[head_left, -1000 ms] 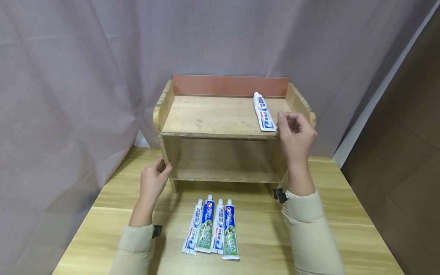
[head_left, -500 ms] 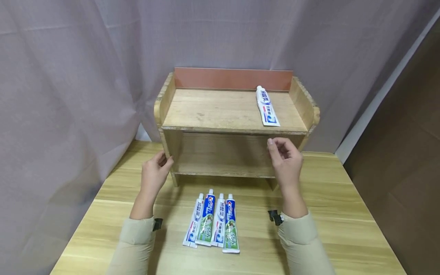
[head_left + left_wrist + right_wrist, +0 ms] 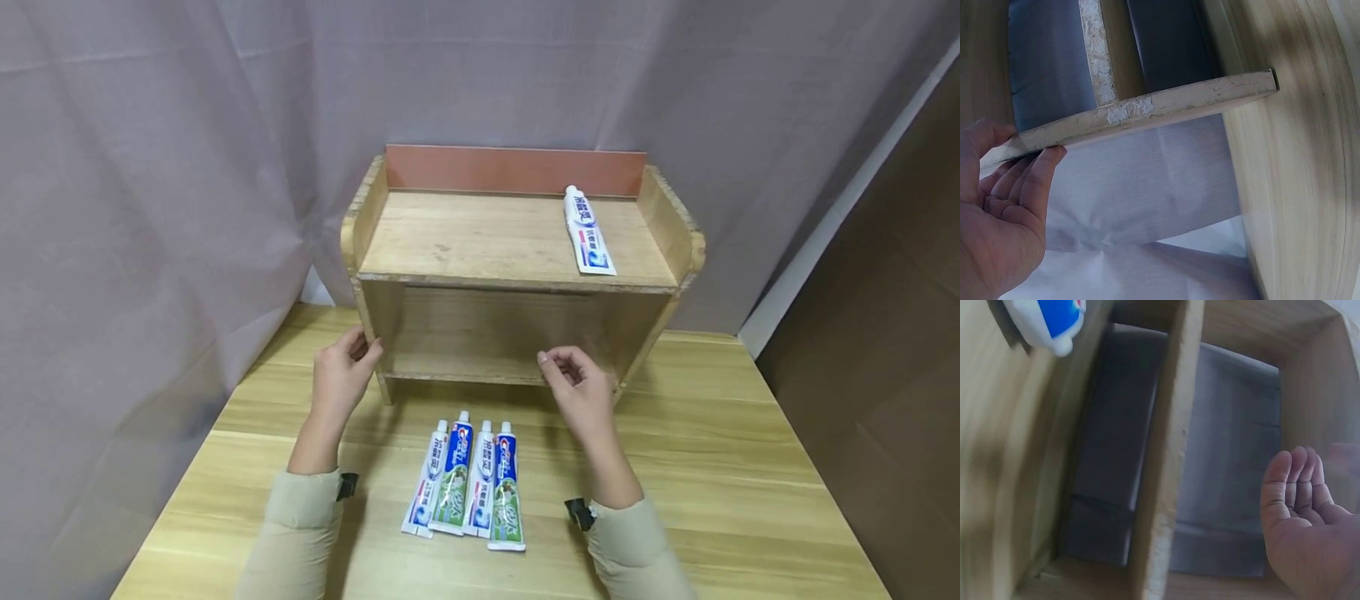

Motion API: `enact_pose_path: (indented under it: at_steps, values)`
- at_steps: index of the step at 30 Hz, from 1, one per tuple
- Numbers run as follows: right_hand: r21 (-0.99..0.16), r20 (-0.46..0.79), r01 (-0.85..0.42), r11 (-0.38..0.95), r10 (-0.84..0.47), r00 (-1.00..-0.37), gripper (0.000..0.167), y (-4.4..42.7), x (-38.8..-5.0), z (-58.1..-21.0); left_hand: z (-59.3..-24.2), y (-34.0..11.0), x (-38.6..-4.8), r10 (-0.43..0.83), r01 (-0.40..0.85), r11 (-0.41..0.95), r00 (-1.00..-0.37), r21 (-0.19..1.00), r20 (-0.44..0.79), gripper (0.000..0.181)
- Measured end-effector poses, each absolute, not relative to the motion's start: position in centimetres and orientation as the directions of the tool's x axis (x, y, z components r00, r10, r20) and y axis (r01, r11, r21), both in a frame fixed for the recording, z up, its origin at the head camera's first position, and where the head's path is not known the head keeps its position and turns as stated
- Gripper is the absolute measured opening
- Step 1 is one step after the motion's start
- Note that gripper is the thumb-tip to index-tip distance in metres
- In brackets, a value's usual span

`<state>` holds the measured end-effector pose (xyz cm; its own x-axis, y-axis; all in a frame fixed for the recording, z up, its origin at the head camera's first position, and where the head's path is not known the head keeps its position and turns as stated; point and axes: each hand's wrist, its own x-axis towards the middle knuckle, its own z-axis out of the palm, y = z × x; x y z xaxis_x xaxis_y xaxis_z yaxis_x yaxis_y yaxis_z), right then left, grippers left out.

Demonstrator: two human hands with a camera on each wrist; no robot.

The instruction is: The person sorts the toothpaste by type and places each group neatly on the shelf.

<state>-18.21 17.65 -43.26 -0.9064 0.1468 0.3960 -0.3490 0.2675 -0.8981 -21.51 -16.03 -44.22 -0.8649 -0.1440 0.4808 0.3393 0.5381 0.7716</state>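
Note:
A small wooden shelf [image 3: 517, 250] stands on the table, its left side panel [image 3: 1166, 106] pinched at the front edge between the thumb and fingers of my left hand [image 3: 341, 379]. My right hand [image 3: 581, 387] hovers before the lower compartment, fingers loosely bent and holding nothing. On the right part of the top board lies a white toothpaste tube [image 3: 587, 233], cap toward the back. Two white toothpaste tubes [image 3: 429, 479] and two blue-green toothpaste tubes [image 3: 507, 492] lie alternating side by side in front of the shelf, caps toward it. One tube's end [image 3: 1057, 325] shows in the right wrist view.
The wood-grain table [image 3: 720, 467] extends on both sides of the shelf. Grey cloth [image 3: 480, 75] hangs behind it, close to the reddish back strip [image 3: 517, 171]. A brown surface [image 3: 885, 275] borders the table at the right.
My right hand has come down and leftward from beside the white tube on the top board to the lower compartment's front. My left hand keeps its grip on the side panel.

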Motion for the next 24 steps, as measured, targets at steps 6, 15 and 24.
enact_pose_path:
  at_steps: [6, 15, 24]
  values:
    - [-0.899, 0.354, -0.309, 0.311, 0.099, -0.930, 0.014, 17.1, -17.7, -44.6, -44.2, -15.9, -21.4, -0.149, 0.330, 0.540, -0.868, 0.774, 0.474, 0.028]
    - [-0.900, 0.264, -0.221, 0.377, 0.065, -0.962, 0.018, 16.5, -17.3, -46.1, -44.2, -16.0, -21.4, -0.155, 0.339, 0.532, -0.862, 0.776, 0.483, 0.027]
    - [-0.891, 0.165, -0.127, 0.435, 0.051, -0.985, 0.022, 16.0, -16.9, -47.8, -44.2, -15.9, -21.5, -0.155, 0.342, 0.542, -0.857, 0.768, 0.491, 0.026]
